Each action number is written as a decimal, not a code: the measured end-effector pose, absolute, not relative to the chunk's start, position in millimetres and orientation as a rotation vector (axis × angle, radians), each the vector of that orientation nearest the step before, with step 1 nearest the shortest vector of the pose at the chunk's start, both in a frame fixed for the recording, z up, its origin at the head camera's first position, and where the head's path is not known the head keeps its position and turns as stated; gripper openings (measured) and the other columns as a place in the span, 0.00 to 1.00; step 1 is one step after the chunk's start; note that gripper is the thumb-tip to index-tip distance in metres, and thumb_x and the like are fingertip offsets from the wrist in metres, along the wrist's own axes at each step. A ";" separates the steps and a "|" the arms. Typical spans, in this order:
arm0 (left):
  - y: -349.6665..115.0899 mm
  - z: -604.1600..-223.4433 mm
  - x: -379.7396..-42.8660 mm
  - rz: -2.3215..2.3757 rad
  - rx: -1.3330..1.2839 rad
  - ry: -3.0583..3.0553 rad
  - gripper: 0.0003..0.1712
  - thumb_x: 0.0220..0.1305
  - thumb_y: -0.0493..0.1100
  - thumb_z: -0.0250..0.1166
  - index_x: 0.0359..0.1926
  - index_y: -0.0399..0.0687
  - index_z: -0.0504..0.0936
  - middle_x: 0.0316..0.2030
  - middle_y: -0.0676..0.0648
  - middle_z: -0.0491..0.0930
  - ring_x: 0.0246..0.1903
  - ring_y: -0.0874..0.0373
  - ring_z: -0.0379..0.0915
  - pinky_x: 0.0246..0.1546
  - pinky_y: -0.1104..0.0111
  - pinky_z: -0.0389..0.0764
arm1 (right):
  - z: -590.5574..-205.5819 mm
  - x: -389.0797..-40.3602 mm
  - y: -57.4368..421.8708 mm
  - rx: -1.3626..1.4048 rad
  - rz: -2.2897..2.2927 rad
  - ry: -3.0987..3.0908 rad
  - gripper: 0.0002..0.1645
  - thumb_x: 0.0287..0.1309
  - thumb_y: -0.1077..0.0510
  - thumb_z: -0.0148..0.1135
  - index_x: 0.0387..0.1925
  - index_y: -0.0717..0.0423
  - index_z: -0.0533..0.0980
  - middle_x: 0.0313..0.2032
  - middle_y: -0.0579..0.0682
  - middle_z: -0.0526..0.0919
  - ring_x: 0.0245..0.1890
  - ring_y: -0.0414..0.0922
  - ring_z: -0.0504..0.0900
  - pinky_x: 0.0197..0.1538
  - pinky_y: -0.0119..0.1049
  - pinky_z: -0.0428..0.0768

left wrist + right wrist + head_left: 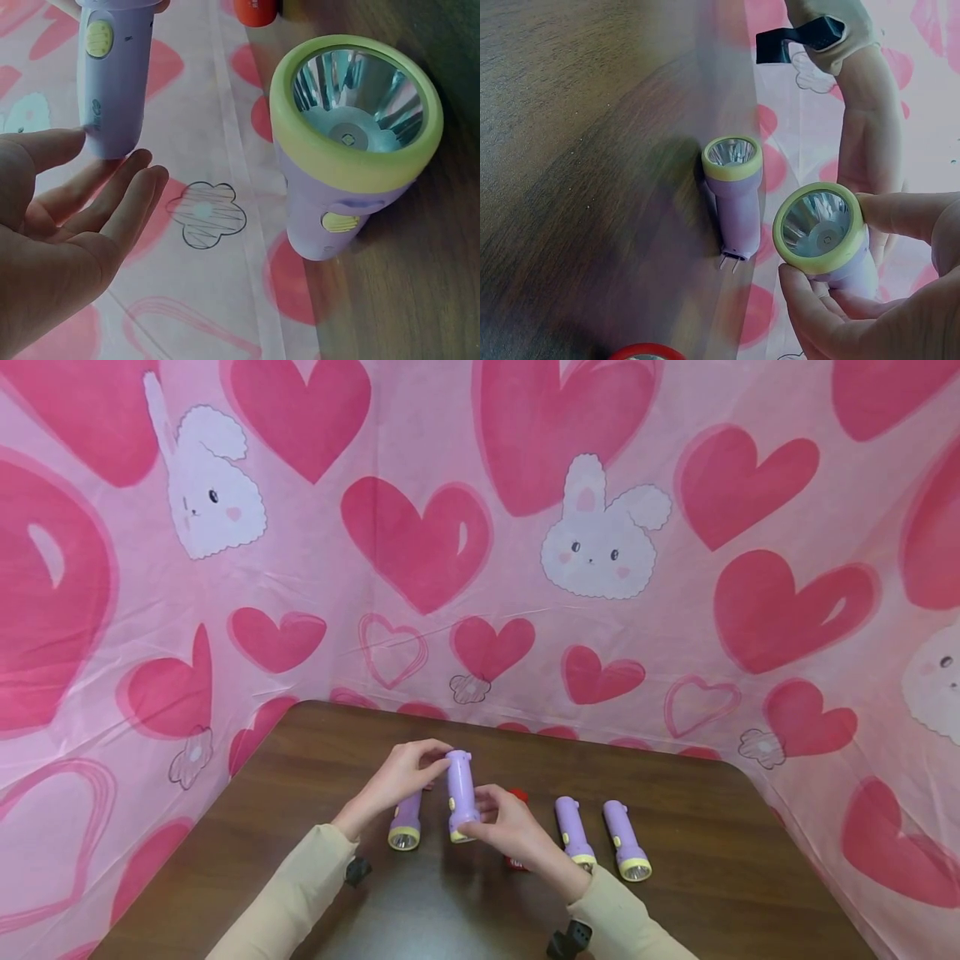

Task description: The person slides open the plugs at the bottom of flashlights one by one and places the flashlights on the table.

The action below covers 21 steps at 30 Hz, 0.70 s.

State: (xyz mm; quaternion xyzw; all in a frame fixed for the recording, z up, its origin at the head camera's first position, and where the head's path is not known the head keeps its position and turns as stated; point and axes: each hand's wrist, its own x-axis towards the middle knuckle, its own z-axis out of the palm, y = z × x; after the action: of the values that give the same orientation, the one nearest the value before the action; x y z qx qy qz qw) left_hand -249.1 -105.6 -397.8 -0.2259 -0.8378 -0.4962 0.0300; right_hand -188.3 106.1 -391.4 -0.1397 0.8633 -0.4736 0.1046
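A purple flashlight (461, 789) with a yellow head ring is held above the table, its lens end tipped toward me. My right hand (513, 831) grips it around the head, thumb and fingertips at the yellow ring (806, 266) in the right wrist view. My left hand (401, 777) pinches the tail end between thumb and fingers; the left wrist view shows the yellow switch (99, 39) above those fingertips. Beside the left hand lies another purple flashlight (407, 814), with two metal prongs (733, 262) sticking out of its tail. A red flashlight (517, 863) is mostly hidden behind the right hand.
Two more purple flashlights, one (572, 827) nearer and one (626, 839) farther right, lie on the brown wooden table (720, 893) with lenses toward me. A pink cloth (420, 652) with hearts and rabbits hangs behind the table.
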 end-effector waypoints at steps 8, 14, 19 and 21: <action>-104.0 -396.2 -245.9 -1.537 -0.667 -2.608 0.16 0.66 0.42 0.65 0.53 0.41 0.82 0.46 0.38 0.85 0.38 0.47 0.85 0.34 0.55 0.87 | -394.0 -188.7 108.7 -0.435 -1.370 2.569 0.34 0.53 0.56 0.72 0.58 0.66 0.71 0.52 0.61 0.81 0.48 0.54 0.82 0.54 0.51 0.83; -102.3 -395.6 -245.2 -1.492 -0.663 -2.591 0.17 0.63 0.45 0.69 0.51 0.42 0.83 0.44 0.42 0.87 0.42 0.50 0.85 0.39 0.63 0.87 | -395.5 -188.5 109.1 -0.466 -1.360 2.608 0.33 0.52 0.57 0.73 0.57 0.67 0.71 0.51 0.62 0.82 0.49 0.55 0.82 0.53 0.52 0.83; -102.3 -395.7 -244.9 -1.510 -0.662 -2.552 0.20 0.59 0.47 0.72 0.49 0.43 0.83 0.45 0.43 0.87 0.45 0.51 0.86 0.47 0.62 0.86 | -395.7 -188.5 109.5 -0.496 -1.367 2.617 0.33 0.50 0.58 0.73 0.56 0.69 0.72 0.50 0.64 0.82 0.49 0.57 0.83 0.54 0.57 0.81; -101.9 -395.1 -244.9 -1.521 -0.670 -2.534 0.20 0.58 0.47 0.73 0.49 0.43 0.83 0.45 0.42 0.87 0.45 0.51 0.86 0.46 0.62 0.87 | -395.3 -188.6 109.8 -0.506 -1.364 2.621 0.33 0.50 0.58 0.73 0.56 0.70 0.72 0.50 0.64 0.82 0.49 0.57 0.82 0.55 0.58 0.80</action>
State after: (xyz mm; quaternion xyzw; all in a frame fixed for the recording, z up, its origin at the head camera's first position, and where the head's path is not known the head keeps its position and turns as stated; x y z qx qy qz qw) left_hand -244.9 -101.9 -395.1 -0.2207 -0.8349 -0.5011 0.0555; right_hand -188.6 109.8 -395.3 -0.1685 0.8721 -0.4538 0.0721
